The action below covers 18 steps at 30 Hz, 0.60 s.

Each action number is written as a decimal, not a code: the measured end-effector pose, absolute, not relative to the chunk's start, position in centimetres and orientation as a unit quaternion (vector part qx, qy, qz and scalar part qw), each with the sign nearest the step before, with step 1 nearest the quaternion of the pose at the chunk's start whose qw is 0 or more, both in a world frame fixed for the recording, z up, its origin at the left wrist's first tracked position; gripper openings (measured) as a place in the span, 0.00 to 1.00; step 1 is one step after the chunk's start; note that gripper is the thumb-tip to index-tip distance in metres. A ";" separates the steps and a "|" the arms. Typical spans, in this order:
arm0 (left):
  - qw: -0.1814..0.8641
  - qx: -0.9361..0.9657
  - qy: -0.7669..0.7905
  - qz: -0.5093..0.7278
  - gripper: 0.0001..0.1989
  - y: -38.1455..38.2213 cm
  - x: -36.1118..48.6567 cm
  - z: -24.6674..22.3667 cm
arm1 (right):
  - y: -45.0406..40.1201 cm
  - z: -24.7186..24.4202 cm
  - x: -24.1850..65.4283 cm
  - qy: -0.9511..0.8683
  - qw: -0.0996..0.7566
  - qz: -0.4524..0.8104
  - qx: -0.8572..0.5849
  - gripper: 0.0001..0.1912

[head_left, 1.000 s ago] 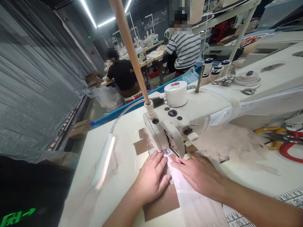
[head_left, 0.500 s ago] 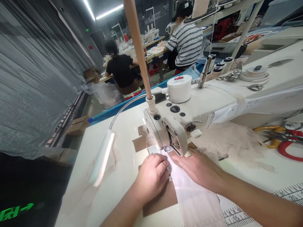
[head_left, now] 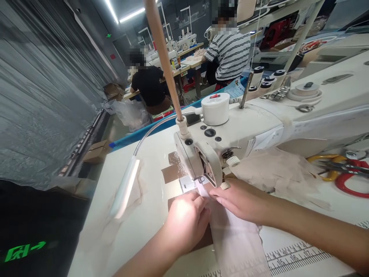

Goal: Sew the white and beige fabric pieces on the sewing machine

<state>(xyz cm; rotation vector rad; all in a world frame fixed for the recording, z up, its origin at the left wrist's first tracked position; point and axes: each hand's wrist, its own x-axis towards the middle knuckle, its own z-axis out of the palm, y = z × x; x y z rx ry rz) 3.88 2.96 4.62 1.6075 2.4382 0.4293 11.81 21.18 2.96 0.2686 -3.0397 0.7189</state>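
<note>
Cloth [head_left: 238,234]: pale, on the counter, fed from the sewing machine [head_left: 187,157]; its near end runs out of my sight.
Left hand [head_left: 188,215]: narrow, fingers curled, pinching the cloth's left edge.
Right hand [head_left: 239,196]: flattened over the cloth; fingertips partly hidden, grip I can't tell.
Counter [head_left: 151,207]: room between lamp [head_left: 124,188] and left hand.
Co-workers [head_left: 232,57]: two, seated beyond.

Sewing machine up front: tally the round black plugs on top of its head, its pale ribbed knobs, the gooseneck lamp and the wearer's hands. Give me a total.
Black plugs: 4
Pale ribbed knobs: 2
Gooseneck lamp: 1
Hands: 2 (left hand, right hand)
Total: 9
</note>
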 end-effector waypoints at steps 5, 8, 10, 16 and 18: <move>0.033 0.481 0.867 0.127 0.08 3.8 3.5 1.8 | 21.0 1.8 11.1 -0.965 0.050 0.255 0.048 0.12; 0.014 0.472 0.863 0.176 0.10 3.5 3.3 0.7 | 21.2 1.3 11.0 -0.953 0.077 0.288 0.044 0.13; 0.015 0.471 0.856 0.213 0.09 3.3 3.2 0.5 | 21.3 1.4 10.9 -0.946 0.077 0.314 0.027 0.13; 0.030 0.453 0.843 0.289 0.08 3.1 2.8 0.2 | 21.2 1.9 10.7 -0.927 0.076 0.367 -0.012 0.15; 0.039 0.442 0.844 0.302 0.08 3.1 2.7 0.2 | 21.2 1.8 10.7 -0.927 0.075 0.366 -0.018 0.16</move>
